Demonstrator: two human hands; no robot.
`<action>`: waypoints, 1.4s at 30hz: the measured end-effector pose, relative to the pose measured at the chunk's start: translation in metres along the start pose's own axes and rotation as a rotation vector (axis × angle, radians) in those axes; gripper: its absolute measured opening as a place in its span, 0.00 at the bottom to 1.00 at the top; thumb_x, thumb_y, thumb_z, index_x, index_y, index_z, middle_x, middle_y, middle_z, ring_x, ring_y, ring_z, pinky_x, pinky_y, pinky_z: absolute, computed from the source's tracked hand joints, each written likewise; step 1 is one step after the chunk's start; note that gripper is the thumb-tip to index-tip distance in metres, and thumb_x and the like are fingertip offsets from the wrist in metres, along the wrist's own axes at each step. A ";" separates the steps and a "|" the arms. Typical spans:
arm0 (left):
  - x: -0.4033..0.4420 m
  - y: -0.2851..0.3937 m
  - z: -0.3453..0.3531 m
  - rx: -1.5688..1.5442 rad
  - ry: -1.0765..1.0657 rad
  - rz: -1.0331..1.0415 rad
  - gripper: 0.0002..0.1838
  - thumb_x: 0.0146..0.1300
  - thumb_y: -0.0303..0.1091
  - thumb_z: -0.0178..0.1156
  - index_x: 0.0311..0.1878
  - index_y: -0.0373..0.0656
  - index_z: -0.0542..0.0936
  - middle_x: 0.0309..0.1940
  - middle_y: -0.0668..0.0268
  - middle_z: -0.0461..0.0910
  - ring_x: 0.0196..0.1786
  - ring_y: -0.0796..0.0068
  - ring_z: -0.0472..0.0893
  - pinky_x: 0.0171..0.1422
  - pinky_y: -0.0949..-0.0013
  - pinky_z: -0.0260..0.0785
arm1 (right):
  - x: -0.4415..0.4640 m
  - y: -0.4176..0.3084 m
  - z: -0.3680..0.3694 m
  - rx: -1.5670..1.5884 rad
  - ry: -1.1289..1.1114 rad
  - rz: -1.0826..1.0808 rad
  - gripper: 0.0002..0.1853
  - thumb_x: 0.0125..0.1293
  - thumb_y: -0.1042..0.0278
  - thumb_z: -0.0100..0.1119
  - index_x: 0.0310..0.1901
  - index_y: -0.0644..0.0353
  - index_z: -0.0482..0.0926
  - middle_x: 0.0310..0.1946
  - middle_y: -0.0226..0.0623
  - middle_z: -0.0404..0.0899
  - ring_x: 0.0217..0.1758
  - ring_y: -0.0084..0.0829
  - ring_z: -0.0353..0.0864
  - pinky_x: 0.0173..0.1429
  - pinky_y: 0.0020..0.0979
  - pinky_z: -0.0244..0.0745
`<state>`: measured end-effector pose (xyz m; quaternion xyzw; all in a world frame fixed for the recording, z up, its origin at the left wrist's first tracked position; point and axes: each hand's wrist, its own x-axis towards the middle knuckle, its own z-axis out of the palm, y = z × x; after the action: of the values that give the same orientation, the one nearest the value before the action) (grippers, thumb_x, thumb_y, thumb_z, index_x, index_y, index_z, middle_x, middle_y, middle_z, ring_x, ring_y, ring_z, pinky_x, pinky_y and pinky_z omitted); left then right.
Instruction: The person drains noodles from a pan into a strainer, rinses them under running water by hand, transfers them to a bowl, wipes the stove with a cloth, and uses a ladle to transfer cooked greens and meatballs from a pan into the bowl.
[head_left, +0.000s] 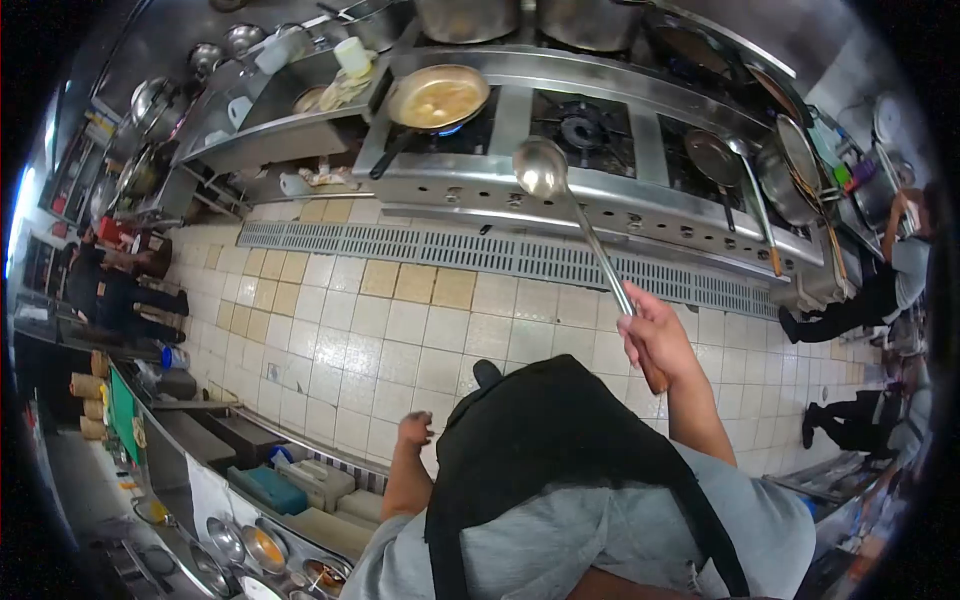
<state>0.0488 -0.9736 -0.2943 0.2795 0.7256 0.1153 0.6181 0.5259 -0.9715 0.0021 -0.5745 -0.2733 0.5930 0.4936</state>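
My right hand (660, 335) is closed round the handle of a long metal ladle (540, 170), near its brown grip end. The ladle's bowl is raised in front of the stove (600, 185), over its front edge in this view. My left hand (415, 428) hangs at my side, fingers loosely apart with nothing in them. On a lit burner at the left of the stove sits a frying pan (438, 98) with yellowish liquid and pale pieces in it. Its dark handle points toward the front left.
Large pots (468, 18) stand at the back of the stove. To the right are a small skillet (710, 157) and another long-handled ladle (755, 200). A floor grate (400, 240) runs along the stove. Behind me is a counter with bowls (265, 545). Other people (125, 285) stand at both sides.
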 end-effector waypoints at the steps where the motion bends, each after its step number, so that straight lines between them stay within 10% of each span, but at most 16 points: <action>1: -0.005 0.012 -0.012 -0.046 0.060 -0.004 0.22 0.61 0.41 0.61 0.55 0.40 0.75 0.43 0.59 0.80 0.29 0.67 0.79 0.26 0.64 0.69 | 0.014 -0.009 0.014 -0.003 -0.008 0.006 0.35 0.63 0.77 0.53 0.71 0.62 0.54 0.24 0.32 0.72 0.15 0.22 0.70 0.16 0.25 0.65; 12: 0.002 -0.026 -0.082 -0.414 0.235 -0.067 0.20 0.62 0.39 0.59 0.54 0.38 0.73 0.41 0.60 0.78 0.28 0.63 0.78 0.24 0.66 0.67 | 0.163 -0.075 0.107 -0.155 -0.030 -0.127 0.32 0.64 0.75 0.54 0.70 0.57 0.57 0.25 0.29 0.72 0.15 0.20 0.70 0.16 0.23 0.65; 22: 0.043 -0.138 -0.069 0.447 0.068 0.124 0.23 0.65 0.41 0.55 0.60 0.39 0.71 0.49 0.55 0.78 0.35 0.57 0.80 0.38 0.59 0.72 | 0.293 -0.062 0.133 -0.284 0.005 -0.094 0.37 0.62 0.73 0.56 0.71 0.62 0.53 0.25 0.32 0.73 0.16 0.24 0.71 0.17 0.28 0.67; 35: 0.034 0.133 -0.068 -0.381 0.217 -0.067 0.20 0.65 0.36 0.56 0.58 0.37 0.72 0.49 0.58 0.78 0.36 0.65 0.81 0.39 0.61 0.73 | 0.336 -0.104 0.155 0.669 -0.358 0.286 0.25 0.65 0.72 0.55 0.61 0.59 0.57 0.27 0.33 0.73 0.20 0.21 0.70 0.17 0.21 0.65; 42: 0.094 0.114 -0.147 0.417 0.043 0.130 0.17 0.65 0.35 0.54 0.54 0.39 0.77 0.44 0.58 0.82 0.40 0.65 0.82 0.42 0.63 0.73 | 0.301 -0.097 0.188 0.411 -0.266 0.132 0.25 0.68 0.72 0.50 0.66 0.60 0.59 0.28 0.31 0.72 0.17 0.18 0.69 0.16 0.21 0.67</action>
<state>-0.0698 -0.8029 -0.2832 0.4449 0.7272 0.0085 0.5227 0.4176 -0.6200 0.0003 -0.3956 -0.1717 0.7375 0.5197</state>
